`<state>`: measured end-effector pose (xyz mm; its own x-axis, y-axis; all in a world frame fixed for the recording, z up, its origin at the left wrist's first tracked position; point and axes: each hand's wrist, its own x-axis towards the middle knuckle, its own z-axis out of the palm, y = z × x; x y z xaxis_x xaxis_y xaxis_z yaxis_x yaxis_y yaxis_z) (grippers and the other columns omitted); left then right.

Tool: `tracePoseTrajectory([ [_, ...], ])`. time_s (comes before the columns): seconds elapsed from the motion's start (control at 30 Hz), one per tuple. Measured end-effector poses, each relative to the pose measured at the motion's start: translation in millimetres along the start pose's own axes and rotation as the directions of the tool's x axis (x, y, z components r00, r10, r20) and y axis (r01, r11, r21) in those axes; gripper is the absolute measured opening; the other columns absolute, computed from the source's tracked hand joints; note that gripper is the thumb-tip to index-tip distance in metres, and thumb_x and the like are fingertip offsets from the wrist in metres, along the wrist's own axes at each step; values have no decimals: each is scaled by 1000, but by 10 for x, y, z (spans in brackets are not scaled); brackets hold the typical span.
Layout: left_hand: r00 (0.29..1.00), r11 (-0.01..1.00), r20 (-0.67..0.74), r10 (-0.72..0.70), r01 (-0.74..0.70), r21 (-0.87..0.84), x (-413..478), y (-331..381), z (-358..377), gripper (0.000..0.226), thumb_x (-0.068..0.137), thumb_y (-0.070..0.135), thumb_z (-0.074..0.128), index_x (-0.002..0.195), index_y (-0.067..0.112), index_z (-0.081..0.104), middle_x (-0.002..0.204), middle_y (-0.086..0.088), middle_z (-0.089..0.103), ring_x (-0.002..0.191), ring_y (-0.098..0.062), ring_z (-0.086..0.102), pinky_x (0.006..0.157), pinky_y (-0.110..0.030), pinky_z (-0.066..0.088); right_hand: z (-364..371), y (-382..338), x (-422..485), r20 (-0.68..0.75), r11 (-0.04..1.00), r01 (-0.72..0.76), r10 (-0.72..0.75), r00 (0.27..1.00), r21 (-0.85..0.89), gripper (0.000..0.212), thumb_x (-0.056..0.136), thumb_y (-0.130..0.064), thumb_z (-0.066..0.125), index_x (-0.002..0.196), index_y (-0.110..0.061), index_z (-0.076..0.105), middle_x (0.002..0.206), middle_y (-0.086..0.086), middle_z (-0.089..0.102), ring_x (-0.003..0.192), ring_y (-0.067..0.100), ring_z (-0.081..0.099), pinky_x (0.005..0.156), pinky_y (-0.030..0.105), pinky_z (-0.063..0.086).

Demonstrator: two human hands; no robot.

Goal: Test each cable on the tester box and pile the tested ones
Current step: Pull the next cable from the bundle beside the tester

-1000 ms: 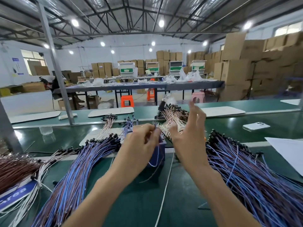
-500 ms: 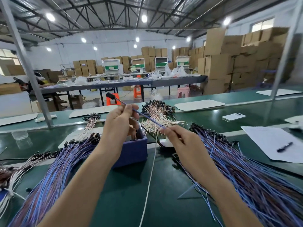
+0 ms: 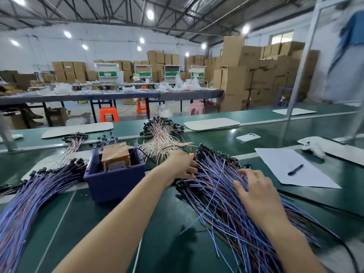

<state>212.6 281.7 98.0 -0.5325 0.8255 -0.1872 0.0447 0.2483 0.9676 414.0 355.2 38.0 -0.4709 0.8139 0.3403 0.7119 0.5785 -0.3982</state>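
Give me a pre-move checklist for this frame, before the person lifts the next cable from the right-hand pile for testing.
1. Left hand at the connector end of the right cable pile: ok.
2. One single cable separated in its grip: cannot tell; the fingertips are hidden among the connectors.
3. Right hand rests spread on the pile, steadying it: ok.
4. Tester box sits upright in the blue bin, top unobstructed: ok.
5. Left cable pile lies beside the bin, probably ready for drop-off: ok.
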Motion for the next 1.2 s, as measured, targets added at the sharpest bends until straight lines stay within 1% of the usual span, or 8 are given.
tracePoseTrajectory([
  [0.1, 997, 993, 71, 21, -29, 115, -6, -289, -58, 23, 109, 17, 38, 127, 12, 51, 115, -8, 62, 87, -18, 66, 62, -27, 60, 107, -12, -108, -99, 997, 7, 0, 995, 78, 35, 102, -36, 48, 135, -27, 54, 133, -2, 55, 121, 19, 49, 101, 37, 42],
  [0.3, 983, 962, 182, -25, -26, 270, -300, -776, -616, 23, 106, 34, 49, 119, 19, 61, 110, -8, 72, 85, -18, 73, 71, -31, 60, 448, -642, -259, -203, 923, 299, -253, 946, 242, 26, 100, -26, 52, 124, -26, 61, 117, -9, 61, 109, 12, 54, 96, 29, 43],
  [0.5, 993, 929, 17, -117, 103, 356, -788, -1088, -1462, 26, 105, 35, 49, 117, 17, 64, 106, -5, 72, 78, -14, 72, 64, -25, 57, 1053, -1522, -421, 13, 778, 449, -505, 863, 439, 24, 103, -26, 47, 122, -29, 61, 117, -10, 65, 106, 14, 60, 89, 32, 48],
  [0.7, 961, 912, -264, -86, 183, 367, -1140, -1416, -2336, 20, 105, 28, 49, 113, 16, 64, 98, -2, 72, 67, -9, 70, 54, -24, 52, 1563, -2126, -389, 255, 796, 460, -575, 777, 393, 27, 104, -31, 39, 124, -34, 58, 117, -11, 68, 100, 18, 63, 75, 33, 44],
  [0.83, 864, 925, -504, 11, 183, 334, -1211, -1601, -2822, 20, 105, 16, 47, 103, 13, 67, 86, -1, 70, 60, -11, 60, 53, -23, 46, 1848, -2267, -294, 375, 841, 470, -540, 754, 267, 28, 104, -34, 38, 122, -30, 58, 119, -5, 66, 102, 23, 63, 81, 36, 50],
  [0.97, 676, 833, -713, 186, 276, 479, -1176, -1729, -3337, 23, 102, 16, 47, 110, 13, 67, 89, -6, 71, 60, -16, 54, 58, -27, 42, 2053, -2227, -285, 296, 840, 485, -540, 788, 242, 21, 102, -35, 39, 113, -34, 56, 113, -12, 66, 94, 16, 65, 68, 31, 41],
  [1.1, 543, 771, -824, 162, 451, 449, -1034, -1869, -3726, 31, 103, 18, 43, 121, 5, 65, 111, -20, 69, 97, -36, 64, 82, -39, 47, 2152, -2185, -240, 269, 848, 445, -517, 813, 286, 21, 101, -35, 39, 110, -37, 58, 109, -16, 67, 93, 11, 65, 67, 30, 38],
  [1.2, 551, 734, -821, 152, 493, 467, -890, -1959, -3847, 32, 104, 15, 42, 116, -1, 66, 118, -26, 66, 106, -39, 60, 86, -39, 44, 2186, -2165, -222, 266, 846, 413, -507, 820, 338, 20, 100, -34, 42, 107, -38, 60, 103, -18, 67, 86, 8, 63, 66, 30, 37],
])
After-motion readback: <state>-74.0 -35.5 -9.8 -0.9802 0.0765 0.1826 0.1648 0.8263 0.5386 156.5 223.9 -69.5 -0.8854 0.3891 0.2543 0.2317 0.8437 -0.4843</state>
